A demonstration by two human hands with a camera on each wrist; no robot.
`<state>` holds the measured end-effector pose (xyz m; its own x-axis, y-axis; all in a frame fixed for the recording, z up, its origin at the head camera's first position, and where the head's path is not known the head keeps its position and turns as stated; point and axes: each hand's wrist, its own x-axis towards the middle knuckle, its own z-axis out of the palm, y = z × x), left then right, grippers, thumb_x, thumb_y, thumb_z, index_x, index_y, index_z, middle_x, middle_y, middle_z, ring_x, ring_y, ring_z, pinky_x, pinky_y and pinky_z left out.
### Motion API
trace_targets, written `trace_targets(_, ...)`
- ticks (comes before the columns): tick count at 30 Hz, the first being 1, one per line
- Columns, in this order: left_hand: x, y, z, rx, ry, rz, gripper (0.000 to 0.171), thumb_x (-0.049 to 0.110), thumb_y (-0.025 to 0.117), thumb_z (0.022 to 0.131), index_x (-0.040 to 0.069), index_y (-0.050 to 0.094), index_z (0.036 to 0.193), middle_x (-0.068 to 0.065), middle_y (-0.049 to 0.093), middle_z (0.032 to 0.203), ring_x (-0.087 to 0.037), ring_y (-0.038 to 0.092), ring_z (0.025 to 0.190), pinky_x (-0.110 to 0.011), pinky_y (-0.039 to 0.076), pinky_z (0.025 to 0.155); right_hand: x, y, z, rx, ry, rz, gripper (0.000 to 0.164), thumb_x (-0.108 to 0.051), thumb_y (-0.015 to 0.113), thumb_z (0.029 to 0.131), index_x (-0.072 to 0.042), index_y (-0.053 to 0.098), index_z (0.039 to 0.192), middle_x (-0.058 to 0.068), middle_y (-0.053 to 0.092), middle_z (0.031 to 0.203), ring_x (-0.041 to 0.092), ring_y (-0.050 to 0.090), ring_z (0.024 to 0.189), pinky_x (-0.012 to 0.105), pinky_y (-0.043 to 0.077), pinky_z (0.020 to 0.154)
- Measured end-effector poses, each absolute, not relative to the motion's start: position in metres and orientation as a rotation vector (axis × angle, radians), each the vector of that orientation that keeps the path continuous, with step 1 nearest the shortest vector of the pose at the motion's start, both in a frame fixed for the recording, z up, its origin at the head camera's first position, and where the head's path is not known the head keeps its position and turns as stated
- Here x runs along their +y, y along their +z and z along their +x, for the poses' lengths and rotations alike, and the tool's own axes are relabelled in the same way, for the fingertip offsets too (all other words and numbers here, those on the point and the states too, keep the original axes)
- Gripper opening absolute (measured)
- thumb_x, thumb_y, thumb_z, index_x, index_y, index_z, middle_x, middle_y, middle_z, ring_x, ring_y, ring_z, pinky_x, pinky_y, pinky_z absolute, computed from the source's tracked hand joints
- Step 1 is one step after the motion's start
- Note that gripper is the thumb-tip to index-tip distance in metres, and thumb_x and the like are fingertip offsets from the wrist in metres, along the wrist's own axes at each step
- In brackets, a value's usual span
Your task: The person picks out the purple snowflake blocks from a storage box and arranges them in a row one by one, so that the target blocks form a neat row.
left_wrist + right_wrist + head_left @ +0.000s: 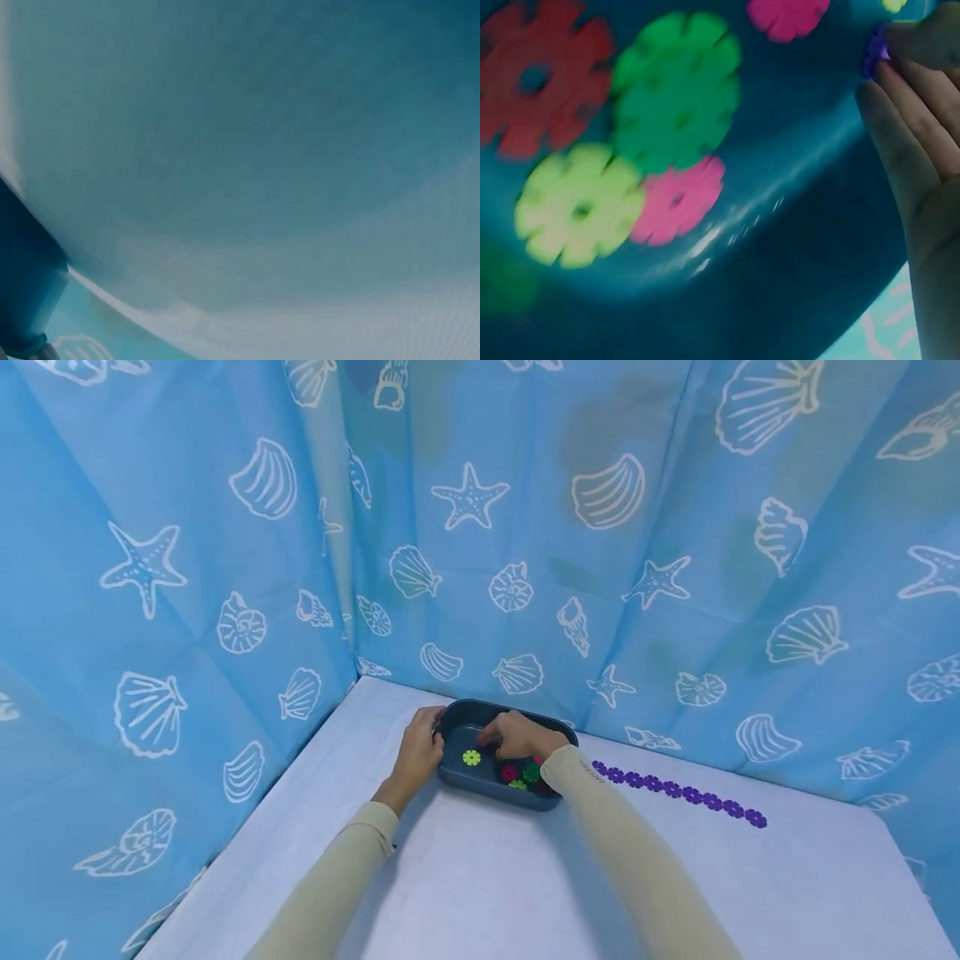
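Note:
A dark blue-grey rectangular bin [480, 787] stands on the white-covered table, holding several flower-shaped notched discs. My left hand [418, 749] grips the bin's left end at the rim. Inside the bin is my right hand [519, 735]; in the right wrist view its thumb and fingertips pinch a purple disc [874, 51]. Near the left hand, a yellow disc [471, 757] lies on the bin floor. Toward the bin's right end are a red disc [577, 64], a green disc [679, 97], a yellow-green disc [577, 206] and pink discs [686, 202], partly behind the right forearm.
Right of the bin, several purple discs [671, 789] form a slanting chain on the white tabletop [480, 877]. A blue shell-patterned curtain [480, 552] hangs behind and to the left of the table. The left wrist view is mostly blurred surface.

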<state>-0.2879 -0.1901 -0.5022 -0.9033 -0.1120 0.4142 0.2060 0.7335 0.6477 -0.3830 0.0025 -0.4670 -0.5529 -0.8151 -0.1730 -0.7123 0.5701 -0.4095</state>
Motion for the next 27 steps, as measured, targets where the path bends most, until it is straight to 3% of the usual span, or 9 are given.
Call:
trace_targets(9,-0.196,-0.506,-0.291,-2.486,-0.986,-0.069,0.044,-0.013,0.058,0.087,-0.004,0.053,0.13,-0.018,0.054,0.126,-0.028,0.057,0.118,-0.034,0.05,0.1,0.014,-0.468,-0.387,2.427,-0.674,-1.168,0.04,0.005,0.073,0.079,-0.001,0.069,0.118,0.01,0.07,0.112,0.023,0.066,0.105,0.034,0.057,0.088)
trace_targets(16,-0.192,-0.507,-0.29,-2.496,-0.997,-0.094,0.044,-0.013,0.058,0.087,-0.004,0.053,0.13,-0.018,0.054,0.127,-0.028,0.057,0.119,-0.033,0.049,0.101,0.018,-0.483,-0.389,2.469,-0.625,-1.147,0.041,-0.004,0.081,0.077,-0.009,0.071,0.116,0.002,0.07,0.111,0.017,0.065,0.102,0.027,0.057,0.085)
trace_targets(27,-0.192,-0.505,-0.291,-2.483,-0.978,-0.095,0.043,-0.012,0.059,0.088,-0.004,0.054,0.129,-0.017,0.055,0.126,-0.026,0.057,0.118,-0.032,0.049,0.101,0.016,-0.481,-0.391,2.491,-0.564,-1.16,0.037,-0.007,0.082,0.077,-0.009,0.072,0.112,0.0,0.07,0.101,0.013,0.064,0.092,0.027,0.057,0.081)
